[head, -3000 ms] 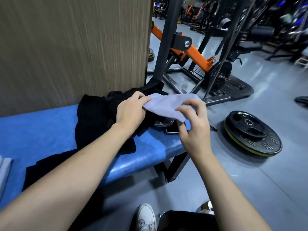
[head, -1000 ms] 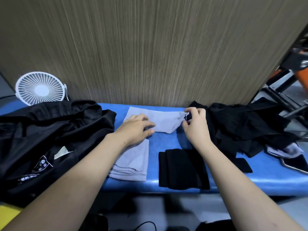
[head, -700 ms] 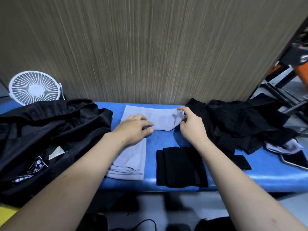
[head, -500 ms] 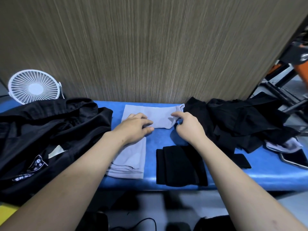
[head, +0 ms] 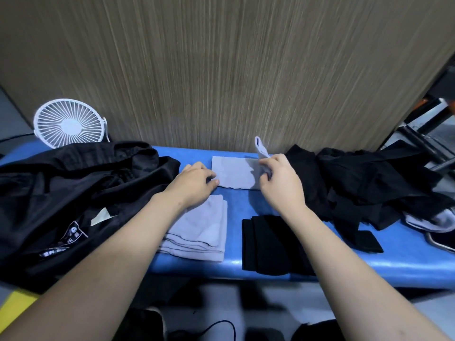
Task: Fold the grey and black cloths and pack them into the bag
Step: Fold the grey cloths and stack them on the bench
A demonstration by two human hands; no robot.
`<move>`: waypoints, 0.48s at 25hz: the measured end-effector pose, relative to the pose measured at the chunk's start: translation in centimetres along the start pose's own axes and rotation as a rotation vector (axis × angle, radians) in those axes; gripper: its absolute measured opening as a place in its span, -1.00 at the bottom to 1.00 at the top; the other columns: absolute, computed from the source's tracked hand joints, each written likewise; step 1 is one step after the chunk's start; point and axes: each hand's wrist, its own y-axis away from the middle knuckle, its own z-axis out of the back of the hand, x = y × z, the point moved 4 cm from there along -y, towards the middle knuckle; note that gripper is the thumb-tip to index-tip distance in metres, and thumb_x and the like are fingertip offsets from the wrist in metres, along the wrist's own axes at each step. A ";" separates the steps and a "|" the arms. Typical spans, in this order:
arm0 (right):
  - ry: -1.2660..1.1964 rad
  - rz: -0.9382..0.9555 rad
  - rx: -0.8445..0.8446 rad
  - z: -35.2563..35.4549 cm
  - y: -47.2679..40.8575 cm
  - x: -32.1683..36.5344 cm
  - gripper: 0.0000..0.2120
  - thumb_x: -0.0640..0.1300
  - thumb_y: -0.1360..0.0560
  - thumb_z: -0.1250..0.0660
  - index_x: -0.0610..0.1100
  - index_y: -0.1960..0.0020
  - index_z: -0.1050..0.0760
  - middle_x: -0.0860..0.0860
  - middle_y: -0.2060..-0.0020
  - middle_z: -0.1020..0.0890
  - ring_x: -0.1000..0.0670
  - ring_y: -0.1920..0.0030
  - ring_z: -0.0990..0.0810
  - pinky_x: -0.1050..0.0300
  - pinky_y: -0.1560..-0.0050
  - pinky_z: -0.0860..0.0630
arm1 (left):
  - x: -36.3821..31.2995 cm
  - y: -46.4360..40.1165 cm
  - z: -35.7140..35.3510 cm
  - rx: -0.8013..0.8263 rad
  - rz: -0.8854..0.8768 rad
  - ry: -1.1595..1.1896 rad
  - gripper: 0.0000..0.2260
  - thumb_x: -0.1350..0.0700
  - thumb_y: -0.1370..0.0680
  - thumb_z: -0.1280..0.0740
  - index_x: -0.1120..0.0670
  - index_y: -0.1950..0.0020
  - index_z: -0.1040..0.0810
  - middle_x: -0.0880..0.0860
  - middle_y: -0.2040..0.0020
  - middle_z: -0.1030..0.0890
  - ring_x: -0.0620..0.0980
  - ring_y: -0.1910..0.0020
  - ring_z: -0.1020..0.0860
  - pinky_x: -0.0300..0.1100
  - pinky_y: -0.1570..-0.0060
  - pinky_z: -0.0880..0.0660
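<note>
A grey cloth (head: 234, 173) lies flat on the blue bench (head: 406, 262) near the wall. My left hand (head: 194, 185) presses its left edge with curled fingers. My right hand (head: 279, 183) pinches the cloth's right end and lifts it, so a strip stands up. Nearer me sit a folded grey stack (head: 199, 230) and a folded black stack (head: 273, 244). A heap of loose black cloths (head: 364, 183) lies to the right. The black bag (head: 61, 200) spreads over the bench's left part.
A white desk fan (head: 69, 123) stands at the back left by the wood-grain wall (head: 221, 70). A phone (head: 443, 238) and a grey cloth (head: 433, 219) lie at the bench's right end. Gym machine parts stand at the far right.
I carried the grey cloth from the heap at the right end and laid it on the bench. Within the last half second my right hand has raised the cloth's right end.
</note>
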 end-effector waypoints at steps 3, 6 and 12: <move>-0.017 0.065 0.093 -2.1 0.1 1.8 -0.62 -0.26 -0.53 -0.23 -0.14 -0.33 -0.52 0.00 -0.18 -0.48 -0.08 -0.11 -0.52 -0.01 0.01 -0.52 | 0.1 0.0 0.0 0.003 -0.008 -0.002 -0.64 -0.04 -0.66 -0.18 0.01 -0.43 -0.48 -0.07 -0.29 -0.45 0.03 -0.27 -0.33 -0.06 -0.32 -0.33; -0.041 0.084 0.160 -4.0 0.0 3.2 -0.56 -0.27 -0.53 -0.23 -0.16 -0.41 -0.46 -0.03 -0.23 -0.47 -0.10 -0.19 -0.48 -0.03 -0.08 -0.50 | 0.3 0.0 0.0 0.018 -0.020 -0.019 -0.63 -0.03 -0.66 -0.19 0.01 -0.45 -0.46 -0.07 -0.33 -0.46 0.07 -0.27 -0.34 -0.04 -0.32 -0.33; -0.096 0.104 0.331 -6.6 0.0 5.3 -0.50 -0.22 -0.51 -0.23 -0.12 -0.45 -0.41 -0.09 -0.21 -0.48 -0.15 -0.26 -0.42 -0.09 -0.28 -0.43 | 0.3 -0.1 0.0 0.038 -0.027 -0.018 -0.66 -0.01 -0.65 -0.20 0.01 -0.39 -0.51 -0.06 -0.32 -0.47 0.09 -0.22 -0.35 -0.02 -0.30 -0.34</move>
